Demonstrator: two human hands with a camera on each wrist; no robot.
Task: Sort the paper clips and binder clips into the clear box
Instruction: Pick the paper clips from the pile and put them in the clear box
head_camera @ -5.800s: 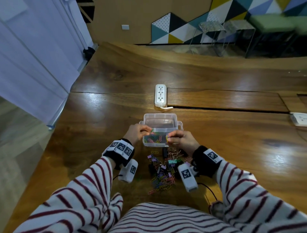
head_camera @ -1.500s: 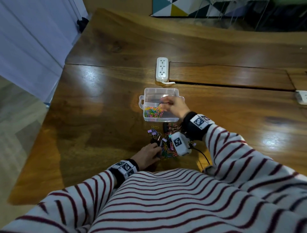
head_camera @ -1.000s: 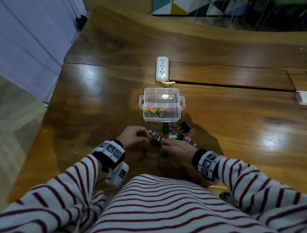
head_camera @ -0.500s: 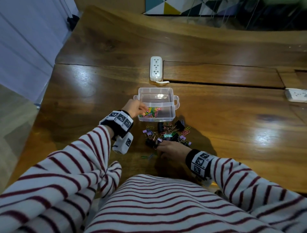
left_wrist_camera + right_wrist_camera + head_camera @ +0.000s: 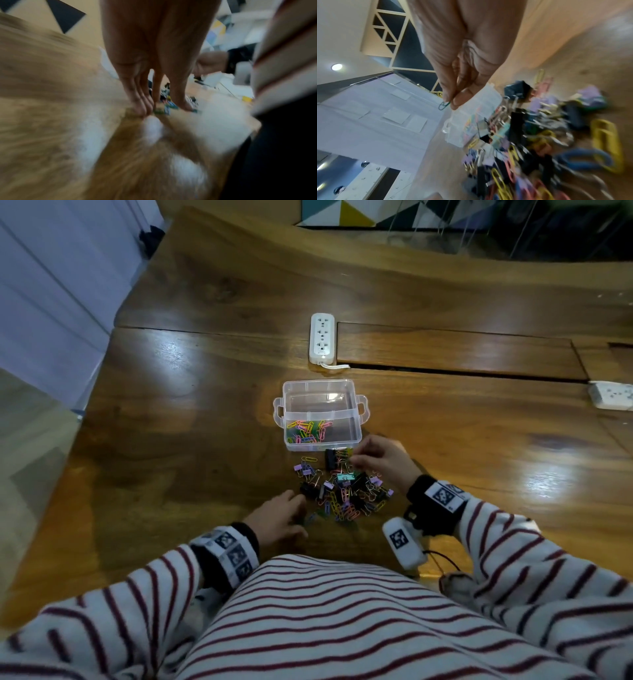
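The clear box (image 5: 356, 436) stands on the wooden table, with several coloured paper clips (image 5: 310, 431) in its near compartment; the far compartment looks bare. A mixed pile of paper clips and binder clips (image 5: 342, 491) lies just in front of it. My right hand (image 5: 354, 462) hovers over the pile's far edge beside the box and pinches a green paper clip (image 5: 443, 105) between thumb and forefinger. My left hand (image 5: 298, 503) is down at the pile's near-left edge; its straight fingers (image 5: 142, 108) and thumb touch the table around green and blue clips (image 5: 164, 109). That view is blurred.
A white power strip (image 5: 322, 337) lies behind the box, next to a long slot (image 5: 445, 368) in the table. Another white strip (image 5: 611, 395) sits at the far right. The table's left edge drops to the floor beside a pale curtain.
My left hand has come back from the box to the pile's near-left edge. My right hand has lifted off the pile toward the box with a green paper clip.
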